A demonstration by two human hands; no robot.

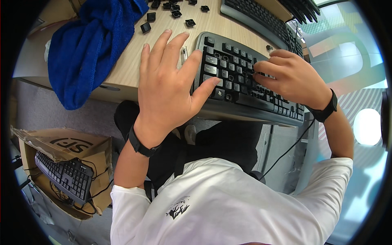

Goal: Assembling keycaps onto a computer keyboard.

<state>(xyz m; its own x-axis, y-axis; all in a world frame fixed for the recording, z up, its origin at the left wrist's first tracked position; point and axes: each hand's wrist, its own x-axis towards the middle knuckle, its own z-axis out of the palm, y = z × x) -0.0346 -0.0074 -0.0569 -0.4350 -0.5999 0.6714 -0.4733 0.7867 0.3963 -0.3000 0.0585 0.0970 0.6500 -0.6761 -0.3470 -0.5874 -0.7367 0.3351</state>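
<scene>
A black keyboard [241,87] lies at the desk's front edge, with gaps among its keys where bare sockets show. My left hand [161,85] is open, fingers spread, over the desk and the keyboard's left end; its thumb reaches across the lower left keys. My right hand [288,73] is closed over the middle of the keys, fingertips pinched together against them. Whatever is between those fingertips is hidden. A small, slim, clear-and-metal piece [184,54] shows beside my left index finger. Several loose black keycaps [190,23] are scattered beyond my left hand.
A blue towel [92,53] hangs over the desk's left edge. Another black keyboard [261,20] lies behind the first. On the floor at left, a cardboard box [98,157] holds a keyboard [67,175] and tangled cables. A black cable [288,149] hangs by the desk's right side.
</scene>
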